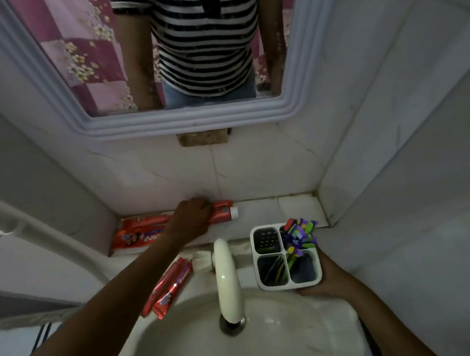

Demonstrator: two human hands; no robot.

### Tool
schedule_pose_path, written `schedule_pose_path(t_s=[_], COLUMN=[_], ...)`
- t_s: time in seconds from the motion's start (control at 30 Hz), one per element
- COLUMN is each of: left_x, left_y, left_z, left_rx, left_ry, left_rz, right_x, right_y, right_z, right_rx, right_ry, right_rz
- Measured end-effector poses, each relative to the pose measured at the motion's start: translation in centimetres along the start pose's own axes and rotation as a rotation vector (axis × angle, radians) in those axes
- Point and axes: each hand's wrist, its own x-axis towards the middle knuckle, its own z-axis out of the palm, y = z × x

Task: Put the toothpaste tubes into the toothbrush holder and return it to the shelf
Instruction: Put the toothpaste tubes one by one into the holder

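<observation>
My right hand [321, 280] holds a white four-compartment toothbrush holder [269, 283] over the sink's right rim; several coloured toothbrushes [301, 235] stand in its far right compartment. My left hand [192, 218] is closed over red toothpaste tubes [224, 211] lying on the tiled shelf [269, 211], their white caps pointing right. Two more red tubes [168, 285] lie side by side on the sink's rim left of the tap.
A cream tap [226, 274] arches over the white sink [260, 334]. Red toothpaste packaging [134, 234] lies at the shelf's left end. A framed mirror [189, 120] hangs above, and tiled walls close in both sides.
</observation>
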Motion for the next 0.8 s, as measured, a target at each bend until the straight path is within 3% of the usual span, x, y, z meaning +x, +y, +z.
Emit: schedule_pose_path(t_s=[0.17,0.37,0.5,0.63,0.8], left_x=[-0.2,-2.2,-4.7,-5.0,-2.7], left_y=[0.1,0.4,1.5,4.8,10.3], left_z=[-1.5,-9.4,-16.6,-20.8,-19.3], left_rx=[0.072,-0.471,-0.667,-0.521,-0.346], left_ry=[0.088,0.093,0.213,0.051,-0.152], left_rz=[0.020,-0.142,-0.089,0.019,0.038], right_x=[-0.2,-0.3,-0.5,-0.7,-0.7], right_y=[-0.4,-1.0,-1.2,-1.3,-1.6], right_z=[0.1,0.0,0.0,0.0,0.0], right_rx=[0.044,0.037,0.044,0.052,0.057], right_ry=[0.004,-0.033,-0.030,-0.036,-0.037], right_rz=[-0.014,0.006,0.000,-0.016,-0.045])
